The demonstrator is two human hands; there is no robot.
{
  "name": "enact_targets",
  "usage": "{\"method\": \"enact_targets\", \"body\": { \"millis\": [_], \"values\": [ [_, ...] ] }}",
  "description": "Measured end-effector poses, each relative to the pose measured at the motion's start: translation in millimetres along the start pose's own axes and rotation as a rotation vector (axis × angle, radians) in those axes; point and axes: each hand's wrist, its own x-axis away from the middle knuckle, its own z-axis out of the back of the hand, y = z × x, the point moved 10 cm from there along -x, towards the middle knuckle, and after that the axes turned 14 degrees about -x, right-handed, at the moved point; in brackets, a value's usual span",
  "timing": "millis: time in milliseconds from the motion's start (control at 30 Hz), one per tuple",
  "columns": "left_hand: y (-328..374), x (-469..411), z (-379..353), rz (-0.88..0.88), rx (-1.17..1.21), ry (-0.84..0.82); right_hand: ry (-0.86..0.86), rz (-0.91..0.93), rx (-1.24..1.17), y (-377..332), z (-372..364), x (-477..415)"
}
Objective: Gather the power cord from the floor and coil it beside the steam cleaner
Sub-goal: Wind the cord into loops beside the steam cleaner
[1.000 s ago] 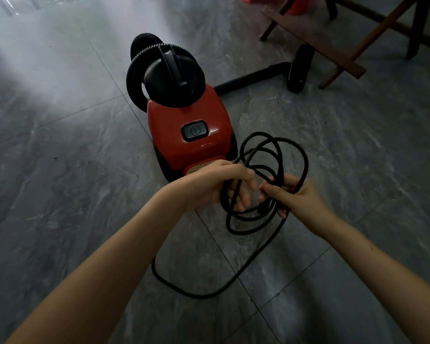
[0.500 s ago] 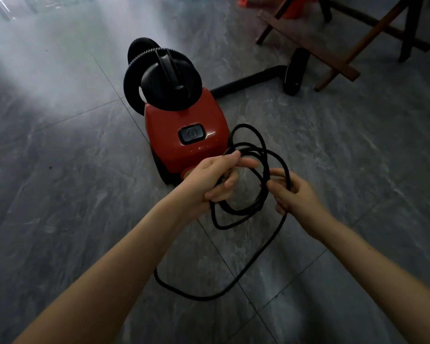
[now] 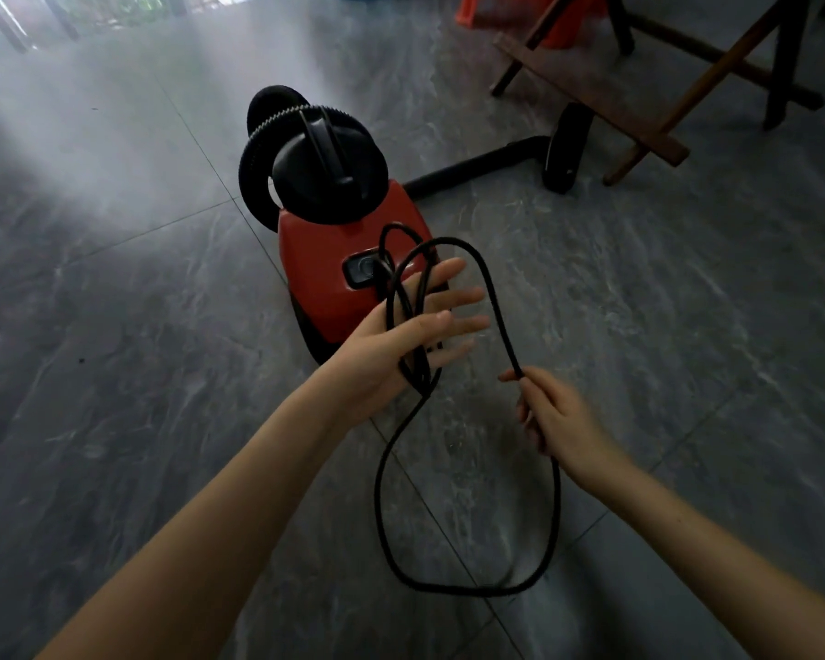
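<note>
Tiles [image 3: 115, 373] of grey stone fill most of the frame, with wide bare floor at the left and lower right. At centre stands the red steam cleaner [image 3: 315, 283]. Its black hose [image 3: 472, 169] runs right to a floor head [image 3: 565, 150] near the wooden frame [image 3: 591, 92] that crowds the upper right. An orange object [image 3: 567, 16] sits behind that frame at the top edge.

The power cord [image 3: 494, 304] is gathered just in front of the cleaner. Several loops hang round the left hand [image 3: 391, 345], whose fingers are straight and spread, with the thumb lying across the strands. One big loop arcs right to the right hand [image 3: 567, 431], which pinches the cord between thumb and fingertips. Another loop sags to lower centre, and I cannot tell whether it touches the floor.

The cleaner's button panel [image 3: 358, 271] carries a mark too blurred to read.
</note>
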Motion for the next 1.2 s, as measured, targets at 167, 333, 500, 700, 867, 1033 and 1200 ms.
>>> {"method": "enact_targets", "body": {
  "millis": [167,333,500,700,867,1033,1200],
  "values": [
    [-2.1,-3.1,-23.9,0.012,-0.149,-0.14,-0.159,0.245,0.726,-27.5,-41.1,11.8],
    [-16.1,-6.1,-26.1,0.015,-0.55,-0.138,-0.354,0.51,1.039,-65.5,-84.9,40.0],
    [-28.5,-5.6,-11.4,0.092,-0.653,-0.062,-0.283,0.881,1.073,-112.0,-84.5,62.3],
    [-47.8,-4.5,-15.5,0.193,-0.72,-0.174,-0.081,0.998,1.058,-145.9,-53.6,50.6],
    [-44.1,13.2,32.0,0.295,-0.46,-0.084,-0.101,0.792,0.908,-138.5,4.3,19.2],
    [-50.7,24.2,5.7,0.307,-0.281,-0.289,-0.093,0.534,0.467,-105.4,4.8,-3.6],
    [-51.9,26.4,-11.0,0.292,-0.052,-0.355,-0.5,0.122,-0.055,-62.9,-68.2,-13.4]
  ]
}}
